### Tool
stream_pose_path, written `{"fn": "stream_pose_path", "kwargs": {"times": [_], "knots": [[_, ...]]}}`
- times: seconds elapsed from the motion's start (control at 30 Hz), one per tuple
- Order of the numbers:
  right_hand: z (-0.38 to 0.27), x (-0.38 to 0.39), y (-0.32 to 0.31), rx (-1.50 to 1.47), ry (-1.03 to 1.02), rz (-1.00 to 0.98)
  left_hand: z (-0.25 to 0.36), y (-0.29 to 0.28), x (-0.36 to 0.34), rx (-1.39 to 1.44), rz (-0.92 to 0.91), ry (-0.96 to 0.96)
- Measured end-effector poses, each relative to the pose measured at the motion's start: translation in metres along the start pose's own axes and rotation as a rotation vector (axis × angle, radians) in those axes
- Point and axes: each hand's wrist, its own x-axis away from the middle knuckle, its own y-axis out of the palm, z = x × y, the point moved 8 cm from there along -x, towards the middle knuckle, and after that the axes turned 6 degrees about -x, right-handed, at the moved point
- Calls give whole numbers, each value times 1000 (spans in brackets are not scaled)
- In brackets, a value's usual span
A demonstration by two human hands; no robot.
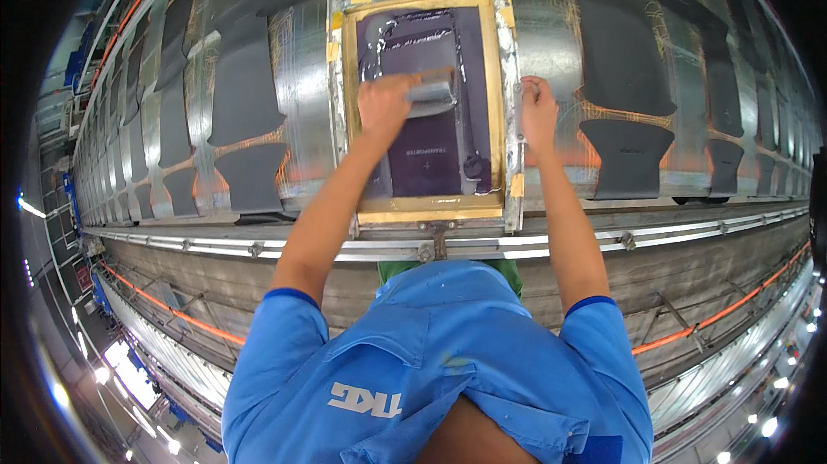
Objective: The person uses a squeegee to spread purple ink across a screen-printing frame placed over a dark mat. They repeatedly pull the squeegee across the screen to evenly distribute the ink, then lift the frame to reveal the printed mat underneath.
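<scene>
A broad scraper with a brown upper edge and a shiny grey face is gripped at its left end by the left hand, whose fingers are curled around it. The scraper is held crosswise over the dark purple mesh of a rectangular printing frame, within the upper half of the frame's opening. Wet, glossy ink is spread in streaks over the mesh and is gathered in a dark blob toward the lower right. Small pale lettering and a cross mark are shown on the mesh below the scraper.

The right hand is placed at the right outer edge of the frame, with its fingers bent; whether the rail is pinched or only touched cannot be told.

The frame is bordered inside by tan tape and is patched with yellow pieces along its pale rails. It is set on a long, shiny metal table, on which dark grey cut pieces are laid out on both sides. The table's near edge is lined by a metal rail, and a small bracket is seen at the frame's near side. A blue shirt is worn by the person.
</scene>
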Motion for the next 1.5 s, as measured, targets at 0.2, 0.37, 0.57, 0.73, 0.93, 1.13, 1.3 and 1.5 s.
{"fn": "stream_pose_path", "kwargs": {"times": [0.2, 0.37, 0.57, 0.73, 0.93, 1.13, 1.3, 1.5], "knots": [[-6, 1, 9, 0, 29, -9, -57, 23, -130, -174, -253, -88], [-7, 1, 11, 13, -8, -30, -47, 23, -101, -209, -272, -106], [16, 6, 3, 2, -102, 30, 30, -11, 35, -102, -316, -14], [27, 5, 5, -44, -70, -16, 72, -41, 167, 56, -156, -3], [15, 11, 0, -57, -93, 1, 67, -49, 155, 66, -90, -5], [3, 12, 3, -44, -88, 6, -27, -2, -28, -26, -149, -85], [-3, 19, 2, -33, 59, -31, -53, 22, -128, -223, -271, -38], [-3, 10, 2, -20, 37, -20, -37, 29, -115, -220, -288, -92]]}}
